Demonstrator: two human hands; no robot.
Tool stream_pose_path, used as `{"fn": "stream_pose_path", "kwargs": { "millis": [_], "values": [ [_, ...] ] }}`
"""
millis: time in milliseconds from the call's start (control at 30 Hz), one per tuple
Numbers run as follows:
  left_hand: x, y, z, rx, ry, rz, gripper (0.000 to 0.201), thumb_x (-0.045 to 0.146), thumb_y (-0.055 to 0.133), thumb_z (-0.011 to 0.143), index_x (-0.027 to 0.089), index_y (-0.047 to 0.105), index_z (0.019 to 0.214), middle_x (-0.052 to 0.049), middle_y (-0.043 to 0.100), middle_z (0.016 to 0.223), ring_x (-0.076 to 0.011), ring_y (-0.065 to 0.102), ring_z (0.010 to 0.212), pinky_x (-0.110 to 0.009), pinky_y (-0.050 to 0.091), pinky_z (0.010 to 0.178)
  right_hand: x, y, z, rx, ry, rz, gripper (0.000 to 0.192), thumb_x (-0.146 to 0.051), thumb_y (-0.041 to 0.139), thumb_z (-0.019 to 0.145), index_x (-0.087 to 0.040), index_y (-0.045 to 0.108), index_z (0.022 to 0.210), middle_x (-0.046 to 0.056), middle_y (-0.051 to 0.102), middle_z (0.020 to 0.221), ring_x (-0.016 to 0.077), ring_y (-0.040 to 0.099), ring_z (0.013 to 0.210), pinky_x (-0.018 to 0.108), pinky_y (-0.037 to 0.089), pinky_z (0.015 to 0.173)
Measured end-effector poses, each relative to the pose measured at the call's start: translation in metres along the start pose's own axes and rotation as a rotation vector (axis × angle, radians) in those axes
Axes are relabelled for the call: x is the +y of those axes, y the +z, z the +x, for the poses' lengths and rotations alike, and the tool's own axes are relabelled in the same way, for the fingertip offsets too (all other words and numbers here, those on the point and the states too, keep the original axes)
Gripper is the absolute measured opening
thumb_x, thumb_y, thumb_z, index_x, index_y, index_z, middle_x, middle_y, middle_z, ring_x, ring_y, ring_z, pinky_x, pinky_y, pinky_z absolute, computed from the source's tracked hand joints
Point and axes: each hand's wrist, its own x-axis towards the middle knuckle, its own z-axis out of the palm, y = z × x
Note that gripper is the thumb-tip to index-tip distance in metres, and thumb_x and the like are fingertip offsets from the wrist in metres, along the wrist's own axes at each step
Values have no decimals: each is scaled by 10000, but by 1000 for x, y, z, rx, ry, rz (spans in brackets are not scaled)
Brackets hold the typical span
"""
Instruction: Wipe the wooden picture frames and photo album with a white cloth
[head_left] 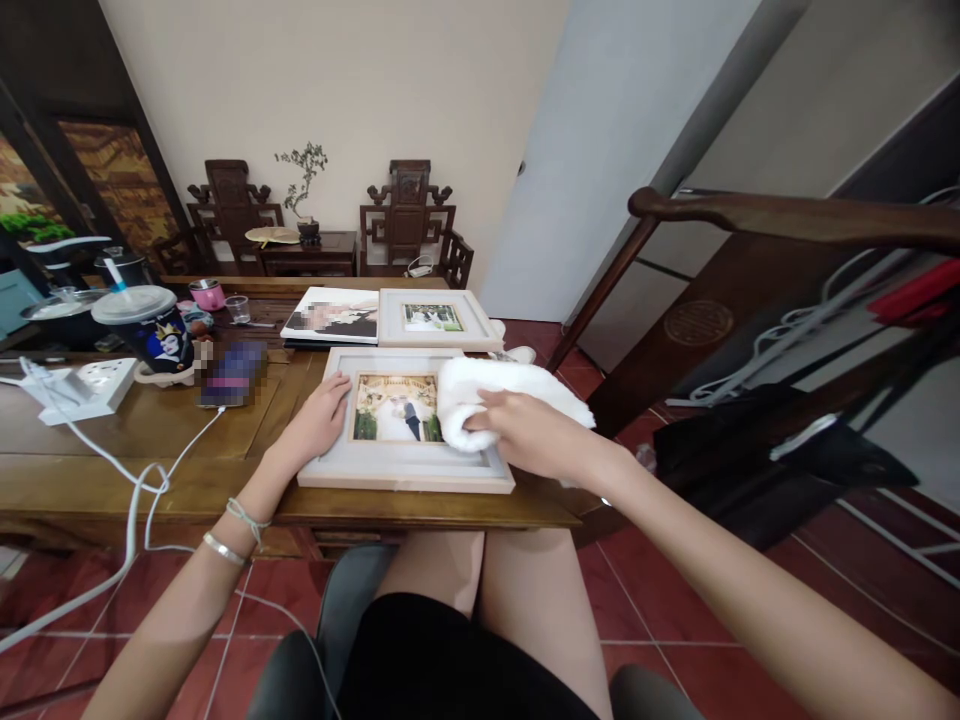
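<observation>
A pale wooden picture frame (390, 470) with a wedding photo lies flat on the brown wooden table (112, 470), close to its front edge. My left hand (319, 415) rests flat on the frame's left border, fingers together. My right hand (517, 425) grips a folded white towel (510, 390) that lies over the frame's right side and glass. A second, similar frame (435, 318) lies just behind, and a photo print or album (334, 315) lies to its left.
On the table's left stand a lidded paper cup (154, 330), a white power strip (82, 388) with trailing cables, a phone (232, 375) and small cups. A dark wooden chair back (787, 215) rises at right. Carved chairs line the far wall.
</observation>
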Motion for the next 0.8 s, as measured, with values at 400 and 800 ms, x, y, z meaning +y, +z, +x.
{"fn": "stream_pose_path", "kwargs": {
  "millis": [400,800],
  "values": [
    [-3,0,0,-15,32,19,472,271,340,955,66,574,1311,-197,533,1438,-285,430,1410,-487,316,1202,29,24,52,171,153,62,606,5,416,770,-169,649,1302,175,601,1292,299,621,1091,370,446,909],
    [-1,-1,1,-5,17,17,463,248,361,939,104,579,1320,-163,548,1435,-284,435,1406,-513,320,1198,5,16,15,93,32,33,552,34,414,721,-129,712,1157,180,657,1184,305,621,1068,385,435,909]
  ]
}}
